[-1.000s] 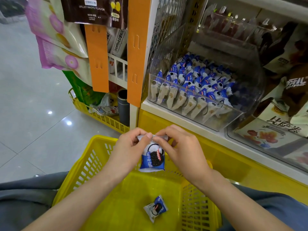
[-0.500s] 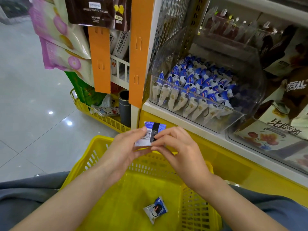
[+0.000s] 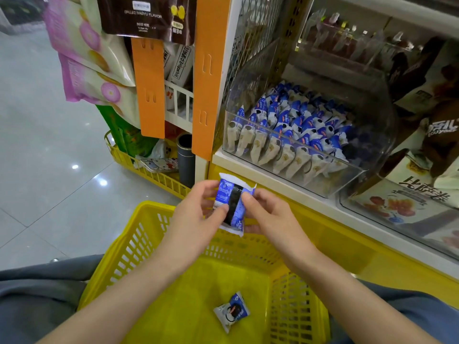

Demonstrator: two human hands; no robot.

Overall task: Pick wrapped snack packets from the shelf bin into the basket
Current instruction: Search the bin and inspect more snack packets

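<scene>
Grasping blue cookie packet (image 3: 232,204) with left grip (image 3: 196,214) and right grip (image 3: 270,217) above 12 o'clock rim of yellow basket (image 3: 149,207); second packet (image 3: 232,311) inside; shelf bin (image 3: 347,180) at 2 o'clock.

A shop: a shelf bin (image 3: 298,155) packed with snack packets at two o'clock, hanging bags (image 3: 87,58) at eleven, yellow basket (image 3: 149,234) below.

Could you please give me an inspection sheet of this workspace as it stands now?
Surface: white shelf ledge carries the clear shelf bin.
Job's things: held packet is over the yellow basket; second packet lies on the basket floor; stocked packets fill the bin.
Clutter: hanging snack bags; a grey tube beside the shelf.
Hands: left hand and right hand both grip the held packet.
Cables: nothing seen.
Surroundings: glossy tiled floor.
</scene>
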